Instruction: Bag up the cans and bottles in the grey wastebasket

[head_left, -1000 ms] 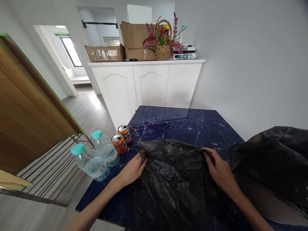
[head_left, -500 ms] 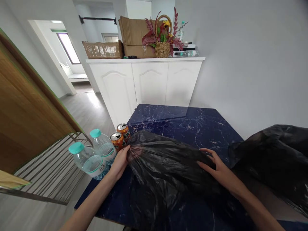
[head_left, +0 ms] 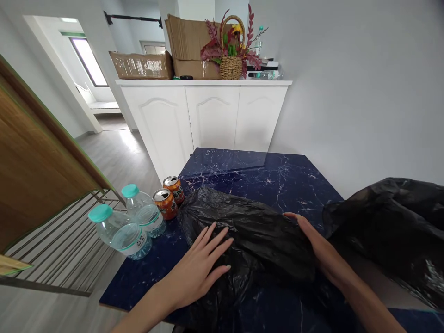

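A thin black plastic bag (head_left: 249,226) lies crumpled across the dark blue marbled table (head_left: 256,175). My left hand (head_left: 204,263) rests flat on its near left part, fingers spread, with nothing gripped. At the bag's right side is my right hand (head_left: 308,236); one fingertip shows at the bag's upper edge, while black plastic hides the other fingers. Two orange drink cans, a nearer can (head_left: 165,203) and a farther can (head_left: 174,188), stand open-topped just left of the bag. Beside them are two clear bottles with teal caps, a front bottle (head_left: 121,236) and a back bottle (head_left: 144,212).
Another black plastic bag (head_left: 388,231) bulges at the right. A metal rack (head_left: 69,254) and a wooden panel (head_left: 41,157) stand left of the table. Behind is a white cabinet (head_left: 215,115) bearing cardboard boxes (head_left: 138,66) and a flower basket (head_left: 231,68).
My left hand has let go of the gathered left end of the bag, moved nearer and right, and spread flat on it. My right hand's fingers have become mostly hidden by the plastic.
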